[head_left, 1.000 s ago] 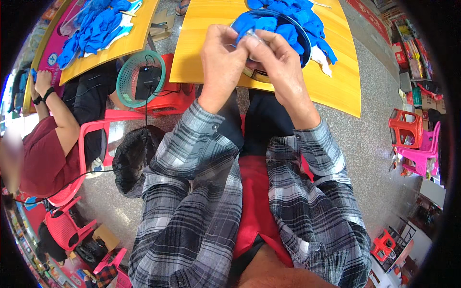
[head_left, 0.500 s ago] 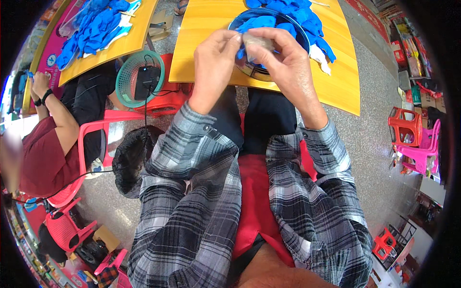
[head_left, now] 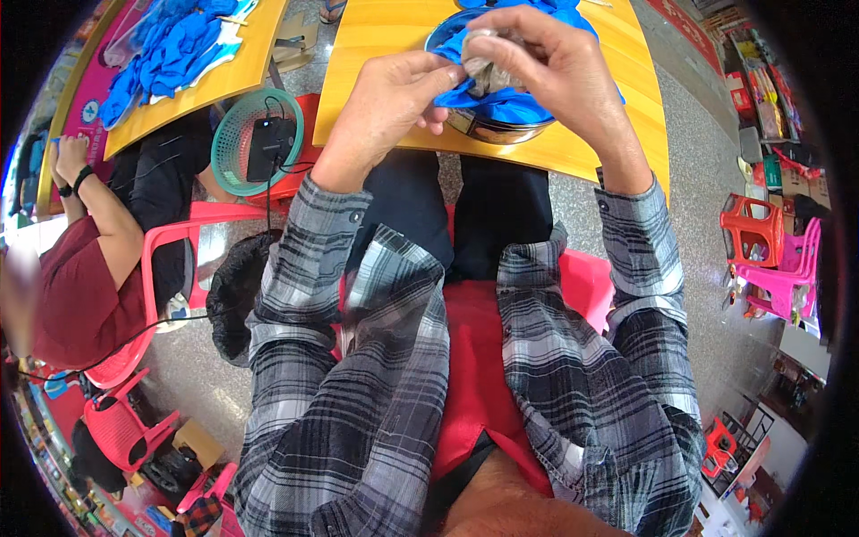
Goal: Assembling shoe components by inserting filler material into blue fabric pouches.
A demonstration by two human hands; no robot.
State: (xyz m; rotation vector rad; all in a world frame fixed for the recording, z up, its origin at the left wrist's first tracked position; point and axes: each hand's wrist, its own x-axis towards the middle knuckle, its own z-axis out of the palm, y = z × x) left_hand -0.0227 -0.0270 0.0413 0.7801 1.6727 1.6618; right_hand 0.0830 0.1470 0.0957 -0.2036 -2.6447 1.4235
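Observation:
My left hand [head_left: 389, 103] is closed in a pinch on the edge of a soft blue cloth-like piece [head_left: 517, 109]. That piece drapes over the near rim of a round tin [head_left: 497, 132] at the table's near edge. Just right of the pinch, my right hand [head_left: 568, 72] has its thumb and fingers curled round a crumpled grey-beige rag [head_left: 488, 73], which touches the blue piece. My hands hide most of the tin's opening. More blue pieces lie behind the tin, partly covered by my right hand.
All this is at a yellow table [head_left: 376, 36]. To the left, a teal basket [head_left: 234, 161] holds a black device [head_left: 270, 148] with cables. A person in a dark red top [head_left: 85, 286] sits by another yellow table with a blue pile [head_left: 170, 63]. Stools [head_left: 752, 228] stand at right.
My hands have drawn apart; the right has moved right and up. The blue piece now hangs over the tin's near rim from my left fingers, and a larger crumpled rag shows in my right.

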